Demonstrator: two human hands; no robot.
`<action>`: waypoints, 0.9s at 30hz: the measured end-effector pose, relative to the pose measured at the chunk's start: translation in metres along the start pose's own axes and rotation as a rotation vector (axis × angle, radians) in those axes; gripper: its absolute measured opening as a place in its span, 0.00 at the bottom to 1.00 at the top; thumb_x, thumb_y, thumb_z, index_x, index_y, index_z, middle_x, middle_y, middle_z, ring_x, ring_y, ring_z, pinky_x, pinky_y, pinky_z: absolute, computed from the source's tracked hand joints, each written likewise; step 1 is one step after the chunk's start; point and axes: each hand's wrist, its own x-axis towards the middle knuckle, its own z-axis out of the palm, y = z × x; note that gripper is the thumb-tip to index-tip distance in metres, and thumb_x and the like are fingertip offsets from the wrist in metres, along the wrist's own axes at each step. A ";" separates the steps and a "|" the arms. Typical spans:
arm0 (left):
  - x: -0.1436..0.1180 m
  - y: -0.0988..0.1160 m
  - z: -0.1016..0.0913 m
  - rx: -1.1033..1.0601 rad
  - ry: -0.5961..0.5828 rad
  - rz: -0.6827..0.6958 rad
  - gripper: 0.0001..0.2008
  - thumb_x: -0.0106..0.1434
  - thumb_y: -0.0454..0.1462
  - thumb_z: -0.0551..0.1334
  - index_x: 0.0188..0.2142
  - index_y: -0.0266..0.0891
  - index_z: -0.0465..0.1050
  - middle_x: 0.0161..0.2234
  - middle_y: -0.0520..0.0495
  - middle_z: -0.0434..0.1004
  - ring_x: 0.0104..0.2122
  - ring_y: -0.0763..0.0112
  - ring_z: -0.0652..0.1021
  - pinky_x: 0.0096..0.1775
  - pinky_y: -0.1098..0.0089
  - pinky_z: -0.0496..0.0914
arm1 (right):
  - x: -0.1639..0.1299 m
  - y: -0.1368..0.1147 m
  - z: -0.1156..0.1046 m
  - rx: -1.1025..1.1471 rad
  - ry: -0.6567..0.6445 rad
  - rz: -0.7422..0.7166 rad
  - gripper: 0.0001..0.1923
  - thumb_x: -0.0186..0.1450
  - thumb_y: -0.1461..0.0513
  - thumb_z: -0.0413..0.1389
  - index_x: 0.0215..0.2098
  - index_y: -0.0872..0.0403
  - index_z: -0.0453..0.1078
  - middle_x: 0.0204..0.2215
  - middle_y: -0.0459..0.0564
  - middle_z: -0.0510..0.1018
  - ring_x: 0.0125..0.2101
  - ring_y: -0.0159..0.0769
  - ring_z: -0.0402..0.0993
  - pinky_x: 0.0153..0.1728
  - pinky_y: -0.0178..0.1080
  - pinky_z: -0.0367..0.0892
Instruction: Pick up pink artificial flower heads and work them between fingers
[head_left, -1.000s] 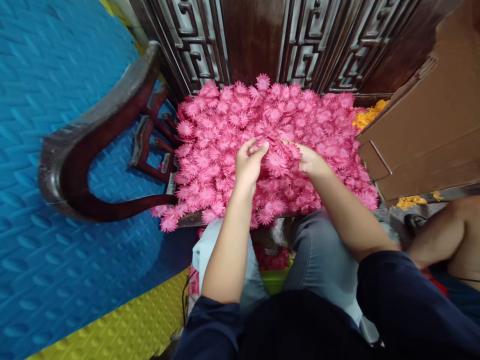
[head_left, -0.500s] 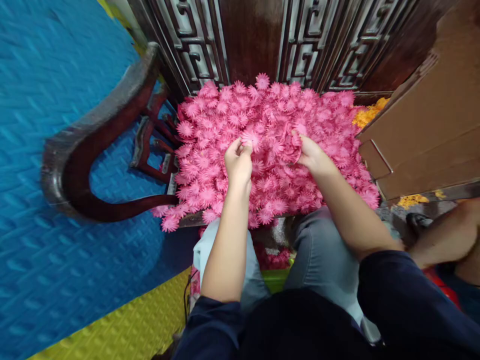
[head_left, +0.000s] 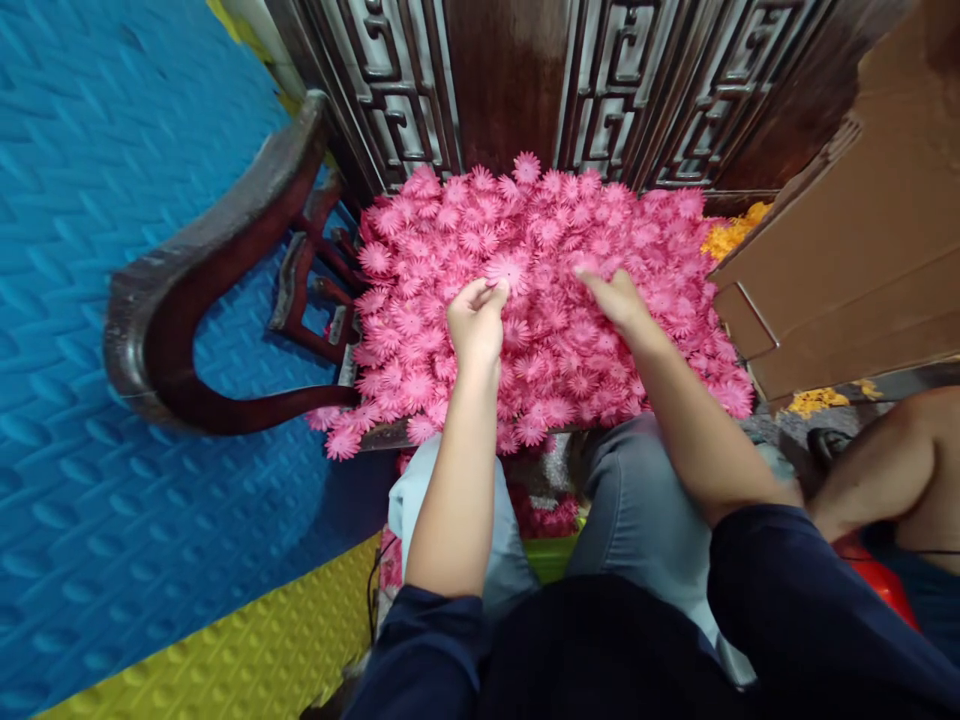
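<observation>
Pinched between the thumb and fingers of my left hand (head_left: 477,322) is a pink artificial flower head (head_left: 508,274) with thin pointed petals and a small dark spot in its centre. My right hand (head_left: 616,300) hovers over the pile to the right, its visible fingers apart and nothing seen in them; part of its fingers is hidden. Below both hands, a thick heap of similar pink flower heads (head_left: 420,330) covers the seat of a dark wooden chair.
A curved dark wooden armrest (head_left: 161,330) stands at the left, and the carved chair back (head_left: 510,90) rises behind the heap. At the right are a cardboard box (head_left: 847,260), yellow petals (head_left: 731,235) and another person's bent leg (head_left: 892,460). Blue matting (head_left: 82,520) lies left.
My right hand has let go of the crumpled pink flowers it held, and its fingers have spread. My left hand keeps its flower head in nearly the same place.
</observation>
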 end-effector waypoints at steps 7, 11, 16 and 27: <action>-0.003 -0.008 -0.008 0.522 -0.081 0.416 0.02 0.54 0.32 0.65 0.29 0.38 0.74 0.37 0.46 0.78 0.41 0.65 0.76 0.52 0.60 0.65 | -0.036 -0.052 0.009 0.111 -0.006 0.043 0.23 0.56 0.55 0.58 0.48 0.55 0.68 0.52 0.56 0.72 0.50 0.41 0.70 0.58 0.49 0.60; -0.017 -0.002 -0.011 0.815 -0.065 0.606 0.02 0.54 0.33 0.65 0.29 0.41 0.75 0.44 0.46 0.75 0.50 0.58 0.70 0.55 0.55 0.59 | -0.066 -0.068 0.018 0.386 -0.188 0.138 0.19 0.55 0.51 0.60 0.40 0.53 0.70 0.42 0.50 0.76 0.42 0.33 0.73 0.50 0.42 0.66; -0.027 0.000 -0.013 0.916 -0.155 0.780 0.06 0.56 0.31 0.63 0.31 0.45 0.75 0.43 0.49 0.76 0.49 0.59 0.70 0.53 0.55 0.60 | -0.076 -0.073 0.019 0.671 -0.311 0.274 0.22 0.49 0.45 0.63 0.34 0.51 0.69 0.32 0.43 0.76 0.31 0.26 0.73 0.35 0.33 0.68; -0.022 -0.004 -0.001 0.786 -0.318 0.526 0.10 0.54 0.31 0.64 0.38 0.38 0.77 0.40 0.45 0.76 0.43 0.64 0.75 0.50 0.63 0.68 | -0.063 -0.063 0.012 0.828 -0.287 0.336 0.22 0.44 0.51 0.68 0.29 0.52 0.67 0.24 0.38 0.73 0.26 0.23 0.71 0.32 0.30 0.67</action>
